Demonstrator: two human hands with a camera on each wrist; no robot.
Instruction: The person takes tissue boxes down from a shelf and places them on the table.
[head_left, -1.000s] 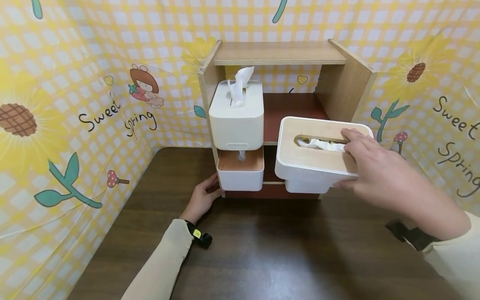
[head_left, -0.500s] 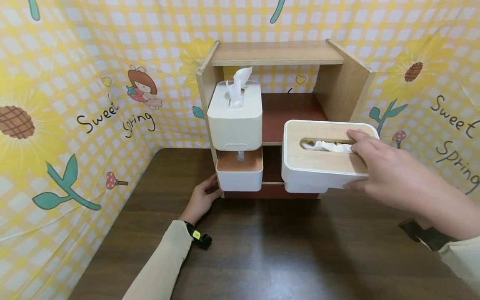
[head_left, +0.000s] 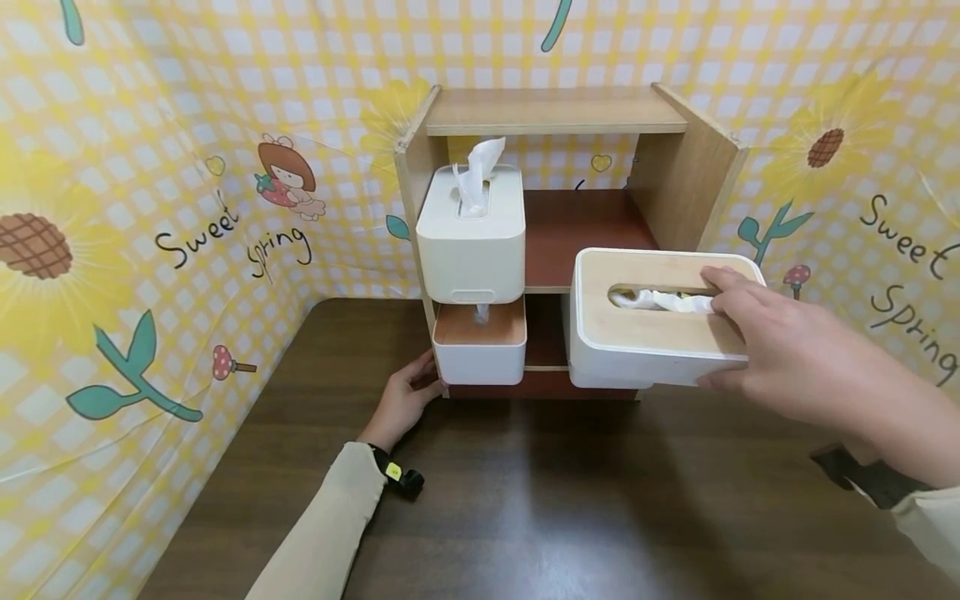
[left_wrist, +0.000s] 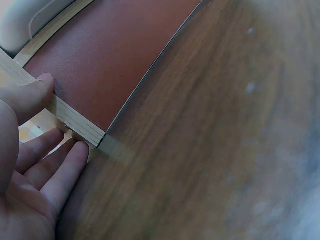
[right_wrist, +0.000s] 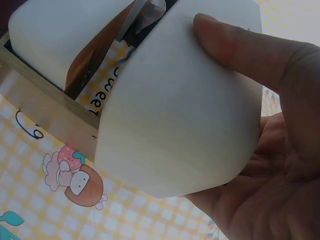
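Observation:
My right hand (head_left: pixel 795 342) grips the right end of a long white tissue box (head_left: pixel 660 332) with a pale wooden lid, held in front of the shelf unit's right side. Tissue shows in its slot. In the right wrist view, my thumb (right_wrist: pixel 240 50) lies along the box's white side. My left hand (head_left: pixel 405 400) holds the lower left side panel of the small wooden shelf unit (head_left: pixel 555 108). The left wrist view has the thumb (left_wrist: pixel 35 95) on the panel's inner side, the other fingers outside, near the table.
A cream tissue box (head_left: pixel 471 267) with tissue sticking up stands on the left of the middle shelf. Below it is a white box (head_left: pixel 480 362) with a brown wooden top. Another white box (head_left: pixel 637 385) is mostly hidden behind the held one. Patterned cloth (head_left: pixel 300 67) surrounds the dark table (head_left: pixel 480 517).
My right hand has moved the tissue box to the right and slightly lower, where it hides more of the white box behind it. My left hand has stayed at the side panel.

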